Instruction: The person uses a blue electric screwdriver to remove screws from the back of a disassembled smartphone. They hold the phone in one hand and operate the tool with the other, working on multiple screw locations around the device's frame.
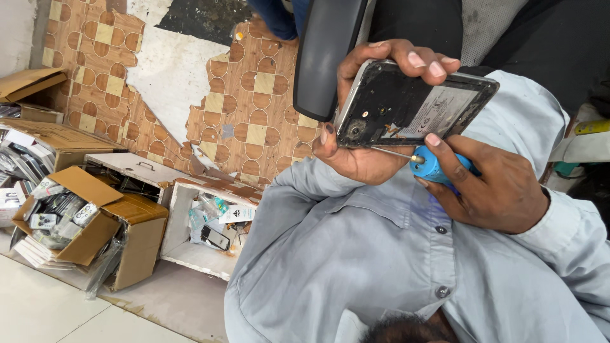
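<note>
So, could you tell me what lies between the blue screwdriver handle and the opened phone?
In the head view, only the screwdriver's thin metal shaft spans the gap from the blue handle in the right hand to the phone held by the left hand.

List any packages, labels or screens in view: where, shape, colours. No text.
Label: pale grey rectangle inside the opened phone, held in the left hand; right hand holds a blue-handled screwdriver.
Brown cardboard box: floor, lower left, flaps open, full of small packets.
White box: beside it, open, packets inside.
Cardboard boxes: far left, stacked.
No lit screen visible.
</note>
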Demonstrator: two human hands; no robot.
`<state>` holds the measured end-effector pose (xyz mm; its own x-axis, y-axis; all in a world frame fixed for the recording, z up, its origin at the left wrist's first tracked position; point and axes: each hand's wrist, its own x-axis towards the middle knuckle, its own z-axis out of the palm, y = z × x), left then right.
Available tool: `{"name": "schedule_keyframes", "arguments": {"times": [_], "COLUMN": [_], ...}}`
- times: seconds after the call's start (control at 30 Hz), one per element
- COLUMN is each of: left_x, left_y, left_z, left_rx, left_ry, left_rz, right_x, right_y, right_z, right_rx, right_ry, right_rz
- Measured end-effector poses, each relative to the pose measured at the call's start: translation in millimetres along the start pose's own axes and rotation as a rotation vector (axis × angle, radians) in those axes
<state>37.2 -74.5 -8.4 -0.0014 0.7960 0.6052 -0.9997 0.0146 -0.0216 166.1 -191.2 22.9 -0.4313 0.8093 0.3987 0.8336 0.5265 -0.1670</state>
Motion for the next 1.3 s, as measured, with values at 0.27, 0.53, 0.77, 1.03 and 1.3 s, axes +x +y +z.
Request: {"name": "schedule_keyframes", "arguments": {"times": [0.27, 0.53, 0.77, 1.03, 1.3], "left_x": [0.2, -0.2, -1.8, -3.3, -4.6], "left_y": [0.0, -1.2, -2.1, 2.1, 7.2], "left_z": [1.6, 2.7, 2.6, 1.0, -4.4], "left_rx": [-0.007, -0.007, -0.036, -0.029, -0.015], "left_ry": [-0.001, 0.011, 0.024, 0.018, -0.023], "left_rz": [0.002, 0.025, 0.001, -0.012, -0.066], "right_x": [-1.0, -1.1, -2.5, -4.8, -2.2], "right_y": [1.0, 0.7, 0.3, -3.5, -2.7], "right_z": [0.8, 0.5, -1.5, 1.0, 0.2], "right_rx": [-0.006, -0.027, -0.029, -0.012, -0.033], "right_ry": [0.004, 0.011, -0.027, -0.012, 0.001], "right_rz": [-0.013, -0.015, -0.018, 0.074, 0.048]}}
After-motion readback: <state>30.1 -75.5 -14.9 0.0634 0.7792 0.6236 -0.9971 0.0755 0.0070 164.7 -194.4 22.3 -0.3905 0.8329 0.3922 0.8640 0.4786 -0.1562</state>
